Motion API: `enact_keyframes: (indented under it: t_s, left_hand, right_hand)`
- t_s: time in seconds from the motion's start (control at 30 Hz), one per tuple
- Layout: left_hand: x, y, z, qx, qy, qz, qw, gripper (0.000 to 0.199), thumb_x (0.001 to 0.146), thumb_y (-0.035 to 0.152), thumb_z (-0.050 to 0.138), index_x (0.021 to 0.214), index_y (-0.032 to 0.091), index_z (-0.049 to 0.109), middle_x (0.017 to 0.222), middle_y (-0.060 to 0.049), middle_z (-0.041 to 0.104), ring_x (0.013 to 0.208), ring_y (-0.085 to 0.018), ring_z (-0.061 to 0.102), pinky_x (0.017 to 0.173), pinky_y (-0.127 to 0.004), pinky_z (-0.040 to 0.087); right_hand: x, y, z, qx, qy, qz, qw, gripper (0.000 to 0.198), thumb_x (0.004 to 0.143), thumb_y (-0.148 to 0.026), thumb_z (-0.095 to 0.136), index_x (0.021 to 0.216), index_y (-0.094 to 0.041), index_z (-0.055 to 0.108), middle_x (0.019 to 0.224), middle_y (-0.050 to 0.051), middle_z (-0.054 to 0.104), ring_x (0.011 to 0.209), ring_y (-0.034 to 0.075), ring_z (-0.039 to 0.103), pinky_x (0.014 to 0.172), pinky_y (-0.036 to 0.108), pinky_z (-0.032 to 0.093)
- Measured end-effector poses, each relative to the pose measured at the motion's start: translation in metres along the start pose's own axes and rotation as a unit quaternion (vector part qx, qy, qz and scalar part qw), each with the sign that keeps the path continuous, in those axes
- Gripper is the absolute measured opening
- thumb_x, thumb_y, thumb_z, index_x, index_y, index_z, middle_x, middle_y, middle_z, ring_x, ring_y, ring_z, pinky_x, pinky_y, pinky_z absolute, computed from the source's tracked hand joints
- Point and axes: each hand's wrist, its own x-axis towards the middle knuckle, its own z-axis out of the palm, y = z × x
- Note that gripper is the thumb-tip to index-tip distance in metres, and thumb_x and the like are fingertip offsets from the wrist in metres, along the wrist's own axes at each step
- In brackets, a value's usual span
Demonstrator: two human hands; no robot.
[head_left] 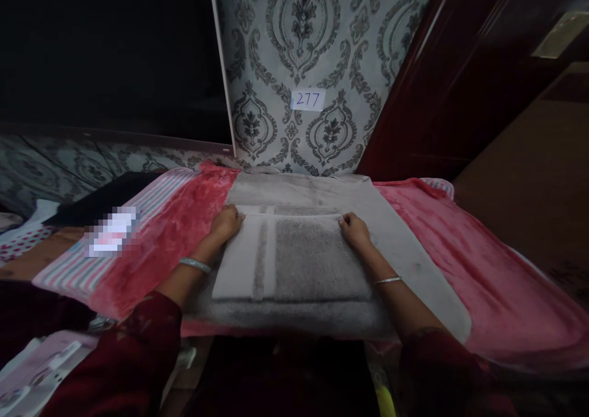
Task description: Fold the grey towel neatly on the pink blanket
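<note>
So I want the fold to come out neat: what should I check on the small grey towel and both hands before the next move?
1. Left hand on far left corner of the small folded grey towel: ok.
2. Right hand on far right corner: ok.
3. Far edge straight between hands: ok.
4. Towel lies wholly on the larger grey towel beneath: ok.
5. Pink plush blanket flat underneath: cannot tell.

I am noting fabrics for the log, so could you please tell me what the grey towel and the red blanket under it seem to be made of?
The grey towel looks like terry cloth: matte, nubby pile with flat woven bands. The red blanket looks like plush fleece or velvet, judging by its soft sheen.
</note>
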Motion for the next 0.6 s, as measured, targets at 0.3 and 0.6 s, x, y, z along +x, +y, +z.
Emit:
enact_keyframes:
  t_s: [0.3, 0.6]
  left_hand:
    - [-0.044, 0.080, 0.044, 0.038, -0.042, 0.288, 0.956, 0.055, 0.100, 0.036, 0.039, 0.151, 0.016, 0.042, 0.160, -0.014, 0.038, 0.151, -0.026, 0.030, 0.123, -0.051, 0.022]
    - [-0.043, 0.068, 0.059, 0.047, -0.038, 0.287, 0.956, 0.062, 0.101, 0.043, 0.035, 0.156, 0.015, 0.034, 0.164, -0.012, 0.028, 0.154, -0.023, 0.024, 0.126, -0.049, 0.016]
  right_hand:
    - [-0.071, -0.098, 0.038, -0.115, -0.153, -0.278, 0.941, 0.059, 0.100, -0.029, 0.034, 0.157, -0.011, 0.035, 0.164, 0.011, 0.031, 0.152, 0.026, 0.022, 0.122, 0.050, 0.018]
    - [-0.039, -0.032, 0.023, -0.169, -0.144, -0.173, 0.960, 0.069, 0.102, -0.050, 0.032, 0.159, -0.011, 0.028, 0.166, 0.011, 0.022, 0.155, 0.025, 0.015, 0.124, 0.048, 0.013]
